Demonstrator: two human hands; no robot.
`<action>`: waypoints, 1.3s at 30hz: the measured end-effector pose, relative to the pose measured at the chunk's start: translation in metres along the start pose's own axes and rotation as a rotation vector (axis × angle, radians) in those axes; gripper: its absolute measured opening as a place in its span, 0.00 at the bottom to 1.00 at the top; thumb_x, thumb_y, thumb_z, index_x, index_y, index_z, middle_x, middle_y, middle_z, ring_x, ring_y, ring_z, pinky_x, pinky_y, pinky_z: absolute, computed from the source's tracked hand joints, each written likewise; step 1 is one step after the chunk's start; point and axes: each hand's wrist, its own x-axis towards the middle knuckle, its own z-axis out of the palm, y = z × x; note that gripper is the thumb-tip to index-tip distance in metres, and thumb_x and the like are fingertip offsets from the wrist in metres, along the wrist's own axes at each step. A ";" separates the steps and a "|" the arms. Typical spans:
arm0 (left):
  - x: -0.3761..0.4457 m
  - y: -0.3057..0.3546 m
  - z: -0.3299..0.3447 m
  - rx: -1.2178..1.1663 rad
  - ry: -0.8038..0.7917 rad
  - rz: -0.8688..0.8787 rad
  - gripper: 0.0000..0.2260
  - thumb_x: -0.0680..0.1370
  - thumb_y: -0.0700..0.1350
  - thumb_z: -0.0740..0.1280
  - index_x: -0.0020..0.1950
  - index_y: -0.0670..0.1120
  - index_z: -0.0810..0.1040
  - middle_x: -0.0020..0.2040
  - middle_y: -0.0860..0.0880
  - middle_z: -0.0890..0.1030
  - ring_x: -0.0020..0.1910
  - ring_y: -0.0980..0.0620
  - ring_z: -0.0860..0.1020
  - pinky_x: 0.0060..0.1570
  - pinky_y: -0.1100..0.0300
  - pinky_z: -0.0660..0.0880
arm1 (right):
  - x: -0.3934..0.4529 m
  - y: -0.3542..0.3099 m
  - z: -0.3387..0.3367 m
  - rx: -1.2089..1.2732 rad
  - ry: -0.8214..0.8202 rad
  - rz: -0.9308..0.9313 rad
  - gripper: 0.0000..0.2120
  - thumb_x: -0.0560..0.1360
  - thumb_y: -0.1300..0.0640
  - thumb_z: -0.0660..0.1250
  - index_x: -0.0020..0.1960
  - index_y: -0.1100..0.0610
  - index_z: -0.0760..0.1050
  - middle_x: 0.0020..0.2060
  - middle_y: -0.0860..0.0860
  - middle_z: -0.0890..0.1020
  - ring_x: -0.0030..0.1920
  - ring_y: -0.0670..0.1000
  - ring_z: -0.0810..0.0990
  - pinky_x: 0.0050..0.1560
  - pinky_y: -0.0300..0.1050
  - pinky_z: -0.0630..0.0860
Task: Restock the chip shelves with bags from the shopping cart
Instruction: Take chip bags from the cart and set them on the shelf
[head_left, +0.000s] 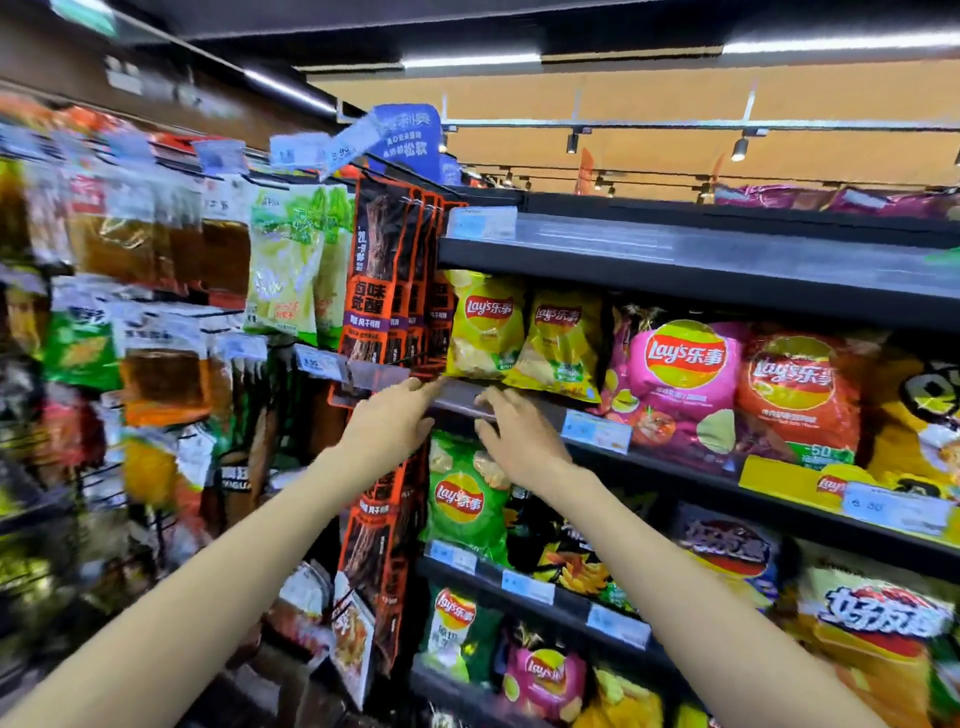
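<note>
1. Both bare arms reach forward and up toward the left end of the chip shelf, the second board down on a dark shelving unit.
2. The left hand is held with fingers stretched out and nearly straight; its fingertips reach the front edge of the shelf just under the leftmost yellow chip bag. It grips nothing.
3. The right hand is spread with relaxed fingers, palm away from the camera, in front of the shelf edge beside the left hand. It holds nothing; whether it touches the edge cannot be told.
4. A second yellow chip bag leans tilted against the first, just to its right.
5. Further right on the same shelf stand a pink chip bag and an orange chip bag, side by side and upright.
6. On the shelf below, a green chip bag sits just under the two hands.
7. The top shelf above the yellow bags shows a bare grey board near its front edge.
8. Black and orange snack packs hang on hooks at the left end of the unit, just beside the first yellow bag.
9. White price tags are clipped along the shelf edges.
10. The shopping cart is out of view.
</note>
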 end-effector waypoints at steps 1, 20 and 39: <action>-0.017 -0.005 -0.001 0.021 -0.007 -0.037 0.19 0.78 0.46 0.64 0.69 0.51 0.70 0.60 0.48 0.75 0.58 0.42 0.77 0.42 0.51 0.74 | -0.004 -0.007 0.009 -0.003 -0.022 -0.023 0.11 0.82 0.53 0.60 0.64 0.52 0.70 0.61 0.51 0.75 0.61 0.55 0.73 0.56 0.51 0.73; -0.378 -0.181 -0.151 0.433 -0.088 -0.660 0.13 0.79 0.54 0.63 0.62 0.52 0.75 0.58 0.51 0.79 0.58 0.46 0.77 0.48 0.50 0.77 | -0.075 -0.331 0.163 0.143 -0.382 -0.651 0.13 0.82 0.52 0.59 0.63 0.58 0.69 0.57 0.58 0.75 0.59 0.60 0.74 0.54 0.54 0.73; -0.714 -0.286 -0.276 0.553 -0.147 -1.113 0.14 0.80 0.51 0.64 0.65 0.52 0.73 0.58 0.52 0.79 0.56 0.48 0.77 0.42 0.56 0.69 | -0.218 -0.673 0.303 0.369 -0.560 -1.027 0.12 0.81 0.53 0.59 0.63 0.54 0.70 0.60 0.54 0.77 0.59 0.57 0.74 0.47 0.47 0.68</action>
